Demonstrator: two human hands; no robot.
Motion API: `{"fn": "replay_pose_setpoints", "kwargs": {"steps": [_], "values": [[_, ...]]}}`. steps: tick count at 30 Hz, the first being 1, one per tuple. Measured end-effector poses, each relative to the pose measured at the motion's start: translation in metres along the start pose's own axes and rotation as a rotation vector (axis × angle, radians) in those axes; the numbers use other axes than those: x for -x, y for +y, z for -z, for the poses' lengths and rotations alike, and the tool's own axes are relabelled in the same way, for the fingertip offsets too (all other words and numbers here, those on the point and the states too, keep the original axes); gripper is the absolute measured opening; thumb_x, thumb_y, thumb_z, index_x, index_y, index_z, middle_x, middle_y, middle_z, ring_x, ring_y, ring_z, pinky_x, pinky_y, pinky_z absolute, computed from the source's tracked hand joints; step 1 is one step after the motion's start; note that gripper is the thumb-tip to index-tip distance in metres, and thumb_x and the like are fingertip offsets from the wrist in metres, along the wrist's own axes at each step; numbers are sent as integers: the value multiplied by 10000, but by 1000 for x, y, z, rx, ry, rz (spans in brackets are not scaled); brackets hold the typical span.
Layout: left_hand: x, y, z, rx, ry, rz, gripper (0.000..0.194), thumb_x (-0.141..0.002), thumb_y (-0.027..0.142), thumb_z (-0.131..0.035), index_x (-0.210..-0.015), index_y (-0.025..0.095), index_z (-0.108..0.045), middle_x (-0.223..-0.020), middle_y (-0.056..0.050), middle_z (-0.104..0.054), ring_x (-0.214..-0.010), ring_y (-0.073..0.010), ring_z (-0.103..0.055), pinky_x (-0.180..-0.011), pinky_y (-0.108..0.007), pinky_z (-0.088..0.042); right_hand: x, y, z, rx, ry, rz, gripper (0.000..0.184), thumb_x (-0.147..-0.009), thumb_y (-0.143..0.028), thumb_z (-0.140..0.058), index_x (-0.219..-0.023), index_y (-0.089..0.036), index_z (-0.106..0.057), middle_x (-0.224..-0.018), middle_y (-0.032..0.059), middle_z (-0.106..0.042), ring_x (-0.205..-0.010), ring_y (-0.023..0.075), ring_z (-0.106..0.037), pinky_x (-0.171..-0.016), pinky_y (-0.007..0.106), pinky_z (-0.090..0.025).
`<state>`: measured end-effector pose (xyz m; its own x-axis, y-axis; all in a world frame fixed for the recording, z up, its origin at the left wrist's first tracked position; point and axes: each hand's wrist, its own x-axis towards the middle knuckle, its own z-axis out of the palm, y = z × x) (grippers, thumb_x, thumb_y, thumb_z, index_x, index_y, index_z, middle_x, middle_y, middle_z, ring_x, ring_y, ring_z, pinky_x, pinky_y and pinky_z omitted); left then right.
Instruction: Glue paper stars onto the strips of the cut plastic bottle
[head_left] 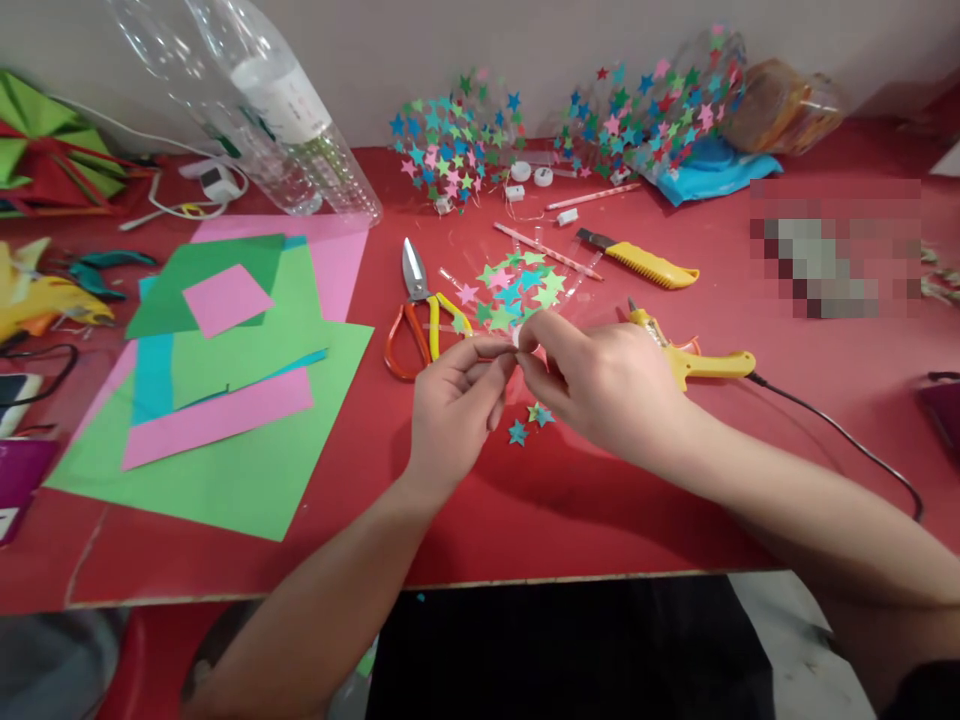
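Observation:
My left hand [456, 405] and my right hand [611, 385] meet fingertip to fingertip above the red table. Both are closed in a pinch; what lies between the fingertips is too small to make out. Just beyond them spreads a cluster of clear plastic strips bearing paper stars [510, 285] in green, blue and pink. Several loose paper stars [519, 432] lie below the fingers. Left of my left hand rest scissors [409, 290] and a yellow-handled tool [442, 315], overlapping. Beside my right hand is a yellow glue gun [705, 363], partly hidden by it.
Coloured paper sheets [255, 500] cover the left side. Plastic bottles [300, 130] lean at the back. Two star-covered clear ornaments [450, 140] stand by the wall. A yellow utility knife [652, 262] and striped pencils [547, 250] lie behind my hands. The glue gun's cord [840, 430] runs right.

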<state>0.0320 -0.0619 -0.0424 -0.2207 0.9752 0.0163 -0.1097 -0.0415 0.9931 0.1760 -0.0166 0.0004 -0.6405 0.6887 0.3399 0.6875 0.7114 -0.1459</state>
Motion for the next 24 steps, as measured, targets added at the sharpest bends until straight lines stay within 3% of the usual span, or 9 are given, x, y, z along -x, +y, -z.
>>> {"fn": "replay_pose_setpoints", "kwargs": {"steps": [9, 16, 20, 24], "values": [[5, 9, -1, -138, 46, -115, 113, -868, 247, -616, -957, 202, -668, -401, 92, -434, -332, -47, -350, -343, -177, -272, -3, 2, 4, -68, -18, -51, 267, -923, -287, -390, -900, -144, -614, -495, -38, -502, -419, 80, -360, -481, 227, -208], [2, 8, 5, -148, 128, -214, 47, -878, 234, -610, -919, 216, -622, -422, 96, -442, -317, -48, -356, -327, -185, -271, -2, 9, 19, -65, 95, -69, 248, -923, -280, -420, -1013, -160, -617, -529, -37, -531, -477, 91, -452, -517, 226, -281], [-2, 7, 8, -159, 161, -262, 70, -858, 247, -644, -858, 216, -581, -433, 104, -444, -319, -40, -365, -322, -172, -270, -1, 8, 24, -27, 129, 40, 247, -942, -263, -397, -898, -176, -625, -572, -25, -534, -525, 96, -448, -537, 238, -301], [-3, 9, 9, -183, 185, -282, 109, -857, 283, -648, -814, 218, -572, -445, 101, -444, -325, -39, -361, -328, -177, -278, -2, 5, 17, 56, 144, 242, 241, -940, -220, -392, -854, -190, -616, -798, 37, -603, -725, 149, -503, -648, 300, -364]]}}
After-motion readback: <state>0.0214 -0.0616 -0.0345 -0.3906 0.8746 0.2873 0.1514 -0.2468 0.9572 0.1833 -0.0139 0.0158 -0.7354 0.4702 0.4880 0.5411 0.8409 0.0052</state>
